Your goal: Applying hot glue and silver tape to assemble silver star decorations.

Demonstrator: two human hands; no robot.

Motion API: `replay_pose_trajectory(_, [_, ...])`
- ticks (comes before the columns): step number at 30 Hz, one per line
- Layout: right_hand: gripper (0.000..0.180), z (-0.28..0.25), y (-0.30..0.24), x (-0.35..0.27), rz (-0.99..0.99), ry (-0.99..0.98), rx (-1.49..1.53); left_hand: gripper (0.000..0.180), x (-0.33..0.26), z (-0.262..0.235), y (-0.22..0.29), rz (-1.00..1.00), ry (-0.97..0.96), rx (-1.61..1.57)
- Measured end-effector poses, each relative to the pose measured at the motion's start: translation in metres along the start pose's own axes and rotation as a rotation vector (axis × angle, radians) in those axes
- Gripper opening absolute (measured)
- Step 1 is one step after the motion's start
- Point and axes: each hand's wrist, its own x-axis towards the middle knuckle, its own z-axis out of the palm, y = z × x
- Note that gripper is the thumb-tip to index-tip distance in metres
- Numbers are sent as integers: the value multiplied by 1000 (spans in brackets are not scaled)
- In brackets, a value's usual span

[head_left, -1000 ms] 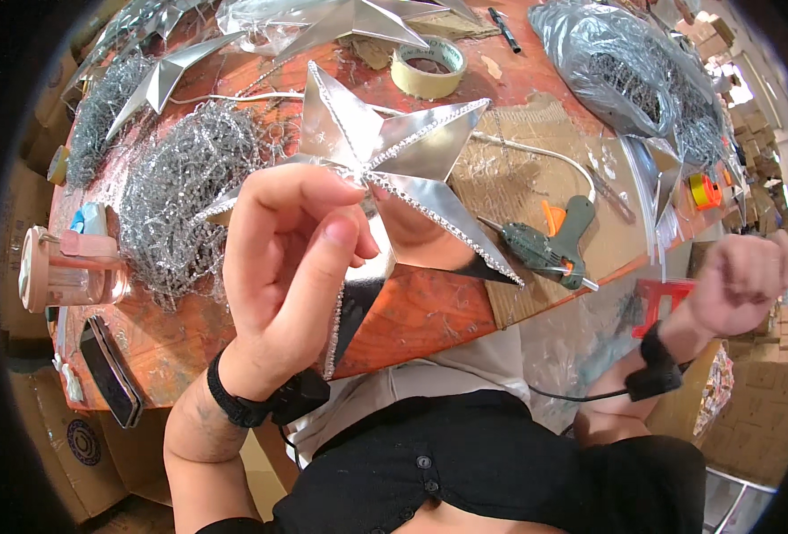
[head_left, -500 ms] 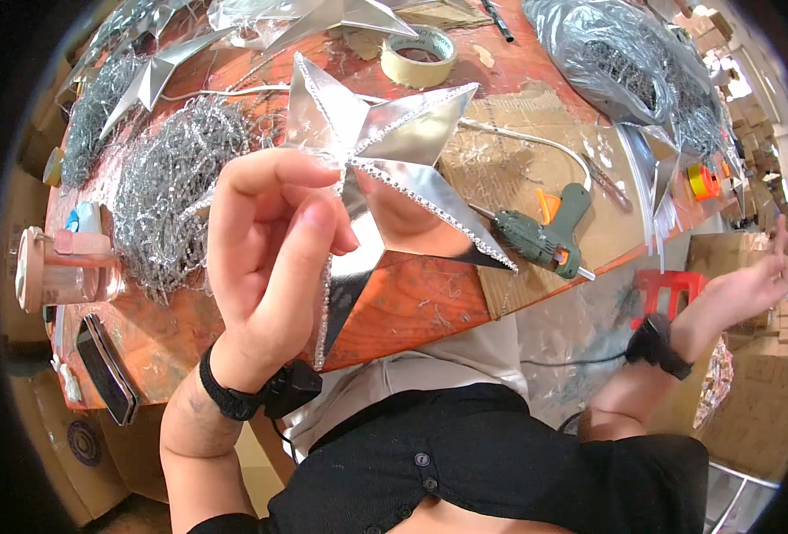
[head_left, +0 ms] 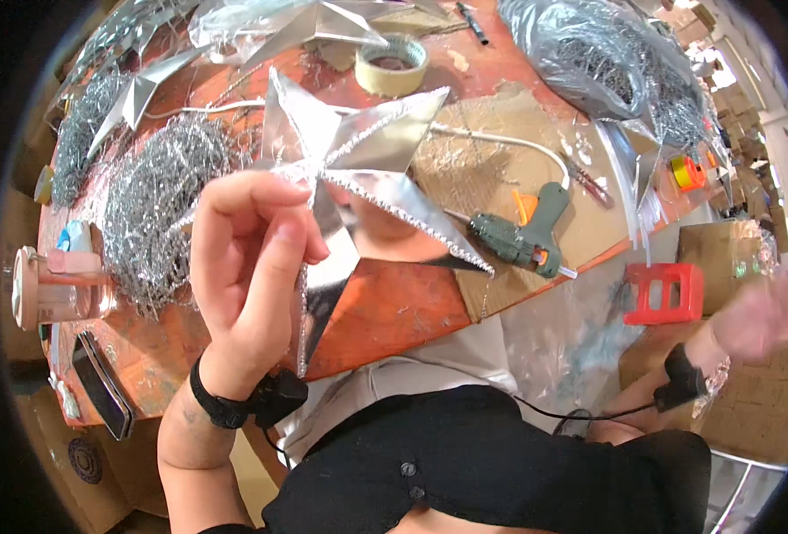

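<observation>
A shiny silver star [head_left: 383, 198] is held up over the table by my left hand [head_left: 253, 254], whose thumb and fingers pinch one of its arms near the center. Rows of small sparkling beads run along several of the star's ridges. Far out to the right, beyond the table edge, my right hand [head_left: 762, 319] is smeared by motion, so its fingers cannot be made out. To the right of the star a dark green glue gun [head_left: 523, 231] lies on a cardboard sheet [head_left: 465, 165]. A tangled heap of silver bead chain [head_left: 167, 209] sits left of my left hand.
A tape roll [head_left: 391, 67] and more silver stars [head_left: 323, 25] lie at the back. A plastic bag of silver strands [head_left: 603, 58] fills the far right. A phone [head_left: 103, 384] and a pink-clear jar [head_left: 60, 287] are at left. A red stool [head_left: 664, 294] stands beyond the table.
My right hand has moved down and become blurred, uncovering the red stool. The whole view has shifted slightly, while my left hand keeps hold of the star.
</observation>
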Motion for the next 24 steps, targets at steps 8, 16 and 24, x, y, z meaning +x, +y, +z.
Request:
replay_pose_trajectory(8, [70,20,10,-55,875,-1394,-793,13,-1,1,0,-11,1,15])
replay_pose_trajectory(16, [31,84,88,-97,335,-754,-208,25,-6,1,3,-65,-18,-11])
replay_pose_trajectory(24, [29,113,104,-127,558,-742,-52,32,-13,1,-8,52,-71,-2])
